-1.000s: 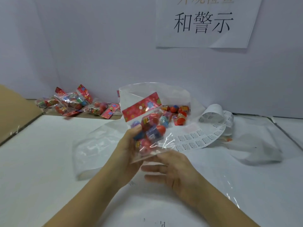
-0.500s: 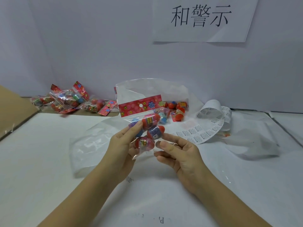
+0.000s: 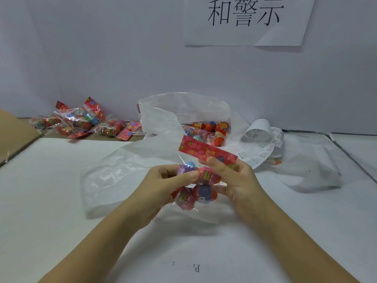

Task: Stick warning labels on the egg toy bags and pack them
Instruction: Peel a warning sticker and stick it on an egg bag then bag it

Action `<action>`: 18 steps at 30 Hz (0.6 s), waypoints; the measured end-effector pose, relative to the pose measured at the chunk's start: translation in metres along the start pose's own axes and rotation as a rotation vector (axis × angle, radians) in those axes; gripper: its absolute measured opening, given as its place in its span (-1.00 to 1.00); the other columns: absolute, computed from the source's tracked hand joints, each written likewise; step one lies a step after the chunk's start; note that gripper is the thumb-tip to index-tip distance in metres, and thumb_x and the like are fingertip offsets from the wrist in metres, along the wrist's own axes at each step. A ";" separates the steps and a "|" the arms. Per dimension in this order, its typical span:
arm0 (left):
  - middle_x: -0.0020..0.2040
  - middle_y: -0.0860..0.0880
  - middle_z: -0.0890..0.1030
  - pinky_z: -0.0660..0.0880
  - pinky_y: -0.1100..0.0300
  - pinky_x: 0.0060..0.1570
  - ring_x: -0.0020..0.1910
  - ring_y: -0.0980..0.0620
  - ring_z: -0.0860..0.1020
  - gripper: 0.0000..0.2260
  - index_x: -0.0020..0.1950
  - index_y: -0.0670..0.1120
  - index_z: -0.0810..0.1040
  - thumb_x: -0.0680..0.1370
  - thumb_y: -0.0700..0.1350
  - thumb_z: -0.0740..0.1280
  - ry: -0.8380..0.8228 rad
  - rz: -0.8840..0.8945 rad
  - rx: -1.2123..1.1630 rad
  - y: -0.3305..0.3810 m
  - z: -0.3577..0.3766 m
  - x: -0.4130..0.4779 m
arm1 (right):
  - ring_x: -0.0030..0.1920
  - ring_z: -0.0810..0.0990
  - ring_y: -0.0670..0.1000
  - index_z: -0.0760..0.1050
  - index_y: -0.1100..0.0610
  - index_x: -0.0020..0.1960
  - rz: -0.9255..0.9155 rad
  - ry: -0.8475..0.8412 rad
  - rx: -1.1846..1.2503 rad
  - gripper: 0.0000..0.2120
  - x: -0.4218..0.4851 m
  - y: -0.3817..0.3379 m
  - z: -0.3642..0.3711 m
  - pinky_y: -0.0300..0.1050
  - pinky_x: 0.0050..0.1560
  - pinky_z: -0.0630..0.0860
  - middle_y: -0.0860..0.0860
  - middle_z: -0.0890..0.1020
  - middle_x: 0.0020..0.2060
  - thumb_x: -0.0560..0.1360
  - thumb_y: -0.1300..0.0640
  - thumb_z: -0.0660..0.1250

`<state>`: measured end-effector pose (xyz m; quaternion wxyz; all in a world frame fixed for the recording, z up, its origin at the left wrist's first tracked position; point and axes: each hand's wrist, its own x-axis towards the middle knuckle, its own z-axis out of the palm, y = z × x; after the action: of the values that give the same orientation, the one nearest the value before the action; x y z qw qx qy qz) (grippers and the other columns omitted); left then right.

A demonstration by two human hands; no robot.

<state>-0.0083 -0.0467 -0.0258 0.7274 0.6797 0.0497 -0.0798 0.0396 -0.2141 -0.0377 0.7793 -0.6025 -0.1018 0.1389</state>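
Observation:
A clear egg toy bag (image 3: 201,184) with a red flowered header card (image 3: 206,151) is held above the table between both hands. My left hand (image 3: 163,186) grips its left side, thumb pressed on a red egg. My right hand (image 3: 238,180) holds the right side, fingers curled behind the header card. The header tilts down to the right. A curled strip of white warning labels (image 3: 259,146) lies behind my right hand. Several more egg toy bags (image 3: 212,130) sit inside a big clear plastic bag (image 3: 163,127) at the back centre.
A pile of egg toy bags (image 3: 81,121) lies at the back left beside a cardboard flap (image 3: 14,131). Crumpled clear plastic (image 3: 312,170) spreads at the right. A paper sign (image 3: 244,19) hangs on the white wall. The table (image 3: 51,201) is white.
The bag has turned so its header card now tilts down to the right. My right hand has come up from below and taken hold of the bag's right side.

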 end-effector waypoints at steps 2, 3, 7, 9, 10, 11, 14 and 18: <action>-0.07 -0.22 0.71 0.56 0.20 -0.32 -0.28 -0.04 0.67 -0.58 0.05 -0.18 0.69 0.28 0.01 0.51 0.020 0.013 -0.021 -0.002 0.006 0.000 | -0.12 0.72 0.05 0.69 0.04 -0.10 -0.028 0.035 -0.029 -0.65 0.001 -0.002 -0.004 -0.09 -0.19 0.64 0.06 0.73 -0.13 0.18 -0.10 0.50; -0.08 -0.19 0.71 0.57 0.19 -0.29 -0.26 -0.04 0.68 -0.55 0.07 -0.17 0.68 0.25 0.02 0.52 0.039 0.021 -0.031 -0.003 0.008 0.000 | -0.14 0.72 0.04 0.70 0.02 -0.14 -0.044 0.056 -0.017 -0.73 0.001 -0.002 -0.005 -0.09 -0.19 0.65 0.05 0.73 -0.14 0.21 -0.07 0.48; -0.11 -0.14 0.72 0.58 0.14 -0.20 -0.18 -0.03 0.68 -0.53 0.01 -0.11 0.70 0.16 0.05 0.53 0.088 0.028 -0.051 -0.005 0.013 0.002 | -0.21 0.71 0.02 0.66 0.09 -0.08 -0.056 0.133 0.022 -0.77 0.002 -0.003 -0.008 -0.06 -0.18 0.62 0.05 0.73 -0.17 0.32 -0.01 0.45; -0.10 -0.14 0.72 0.58 0.10 -0.16 -0.15 -0.03 0.69 -0.50 0.03 -0.13 0.70 0.16 0.07 0.52 0.090 0.020 -0.039 -0.005 0.015 0.003 | -0.24 0.70 0.02 0.66 0.10 -0.12 -0.023 0.161 0.055 -0.87 0.002 -0.003 -0.009 -0.05 -0.17 0.60 0.06 0.73 -0.19 0.41 0.05 0.46; -0.09 -0.15 0.72 0.57 0.10 -0.16 -0.17 -0.03 0.68 -0.47 0.06 -0.15 0.69 0.16 0.08 0.52 0.086 0.013 -0.030 -0.005 0.016 0.003 | -0.25 0.70 0.02 0.66 0.09 -0.16 -0.014 0.182 0.065 -0.92 0.003 -0.002 -0.009 -0.04 -0.17 0.61 0.07 0.73 -0.20 0.44 0.08 0.45; -0.08 -0.16 0.72 0.57 0.13 -0.19 -0.19 -0.02 0.68 -0.46 0.08 -0.17 0.68 0.18 0.07 0.52 0.077 0.008 -0.028 -0.005 0.017 0.002 | -0.25 0.70 0.02 0.67 0.08 -0.18 -0.011 0.205 0.061 -0.92 0.003 -0.001 -0.008 -0.02 -0.16 0.61 0.07 0.73 -0.20 0.45 0.08 0.44; -0.08 -0.20 0.71 0.58 0.20 -0.28 -0.27 -0.03 0.66 -0.58 0.06 -0.19 0.69 0.29 0.02 0.48 0.057 0.021 -0.102 -0.008 0.017 0.000 | -0.20 0.70 0.03 0.64 0.07 -0.03 -0.031 0.201 0.076 -0.79 0.003 -0.001 -0.007 -0.03 -0.21 0.61 0.05 0.73 -0.14 0.40 -0.01 0.44; 0.00 -0.17 0.71 0.66 0.14 -0.15 -0.15 -0.04 0.69 -0.62 0.10 -0.15 0.67 0.37 0.01 0.41 0.132 0.023 -0.285 -0.006 0.010 0.001 | -0.16 0.69 0.05 0.57 0.07 0.10 0.047 0.051 0.078 -0.57 0.003 -0.010 -0.013 -0.01 -0.29 0.61 0.04 0.70 -0.13 0.30 -0.07 0.50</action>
<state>-0.0090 -0.0575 -0.0313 0.8127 0.5737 0.1003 -0.0189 0.0477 -0.2271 -0.0312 0.8012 -0.5771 -0.0623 0.1458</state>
